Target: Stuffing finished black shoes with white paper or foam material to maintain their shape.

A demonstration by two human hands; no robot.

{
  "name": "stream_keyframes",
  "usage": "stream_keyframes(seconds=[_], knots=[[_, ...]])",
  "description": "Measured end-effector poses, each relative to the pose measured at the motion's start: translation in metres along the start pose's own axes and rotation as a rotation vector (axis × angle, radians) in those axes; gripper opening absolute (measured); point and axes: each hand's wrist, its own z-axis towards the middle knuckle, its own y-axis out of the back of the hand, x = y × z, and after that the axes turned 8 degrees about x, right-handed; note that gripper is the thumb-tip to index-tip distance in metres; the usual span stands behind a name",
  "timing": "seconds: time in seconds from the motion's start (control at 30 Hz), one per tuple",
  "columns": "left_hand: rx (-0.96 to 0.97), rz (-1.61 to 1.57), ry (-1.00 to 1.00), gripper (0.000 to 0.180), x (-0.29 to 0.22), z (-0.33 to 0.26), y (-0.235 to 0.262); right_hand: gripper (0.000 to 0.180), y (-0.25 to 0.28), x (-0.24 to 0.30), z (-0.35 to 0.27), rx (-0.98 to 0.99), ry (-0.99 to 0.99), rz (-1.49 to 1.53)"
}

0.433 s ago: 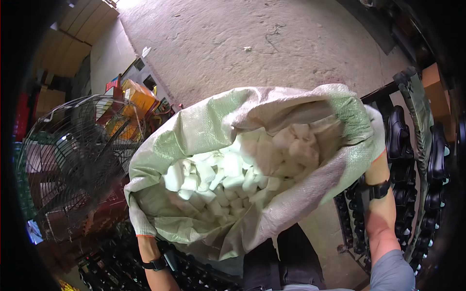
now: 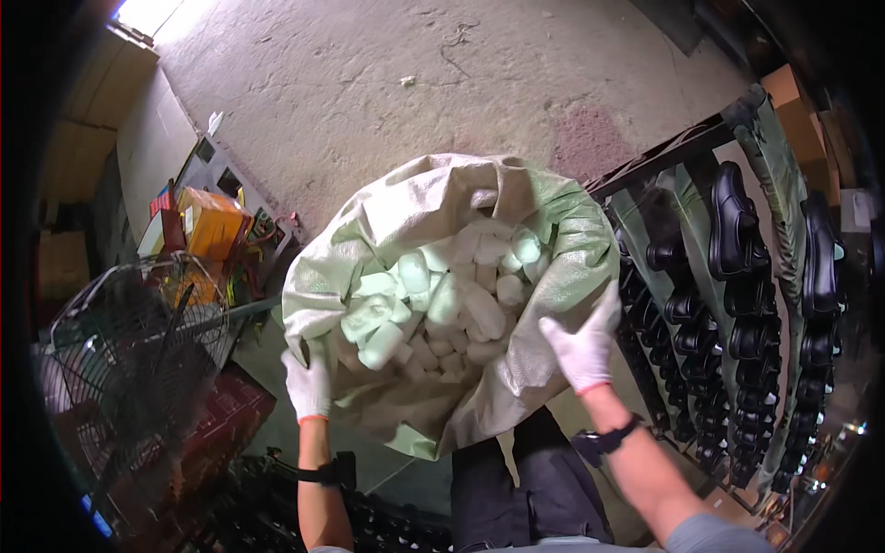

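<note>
A large pale woven sack (image 2: pixel 369 217) stands in front of me, its mouth wide and its rim rolled outward. Inside lie many white, rounded pieces (image 2: pixel 479 311), soft-looking and lumpy; their material I cannot tell. My left hand (image 2: pixel 307 382), in a white glove with an orange cuff, pinches the sack's near left edge between thumb and fingers. On the near right side, my right hand (image 2: pixel 583 348) in a matching glove rests against the sack's outer cloth, thumb and fingers spread apart. Both wrists carry dark bands.
Racks of black shoes (image 2: pixel 737 226) rise at the right, close to the sack. A wire-caged fan (image 2: pixel 138 341) stands at the left, with an orange box (image 2: pixel 210 221) beyond it. Concrete floor (image 2: pixel 369 83) stretches ahead. More dark shoes line the lower left.
The sack has come down and away from me, and its mouth looks rounder. Both hands, earlier mostly hidden under its rim, now show at its near sides. The white pieces have shifted.
</note>
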Motion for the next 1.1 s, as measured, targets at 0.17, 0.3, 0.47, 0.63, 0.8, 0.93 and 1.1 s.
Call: stream_keyframes(seconds=[0.17,0.3,0.47,0.63,0.8,0.93,1.1], knots=[[-0.269,0.354,-0.928,0.112,-0.110,-0.038,-0.027,0.058,-0.058,-0.113,0.027,0.064,-0.234,0.412],[-0.296,0.537,-1.020,0.097,-0.170,0.037,-0.064,0.046,0.013,-0.224,0.056,0.297,-0.580,1.344],[0.413,-0.222,-0.864,0.032,-0.256,0.154,-0.132,0.052,0.114,-0.327,0.119,0.006,-0.287,-0.016],[0.295,-0.324,-0.474,0.044,-0.302,0.190,-0.047,0.038,0.037,-0.047,0.041,-0.170,0.575,0.011],[-0.431,-0.271,-1.297,0.048,-0.326,0.030,-0.109,0.052,-0.045,-0.012,0.059,0.089,0.664,-0.313],[0.115,0.110,-1.234,0.064,-0.218,-0.092,-0.226,0.056,-0.043,-0.014,0.110,0.207,0.179,-0.439],[0.080,0.094,-0.554,0.094,-0.106,-0.065,-0.315,0.035,-0.082,0.007,0.112,0.250,0.450,-0.463]])
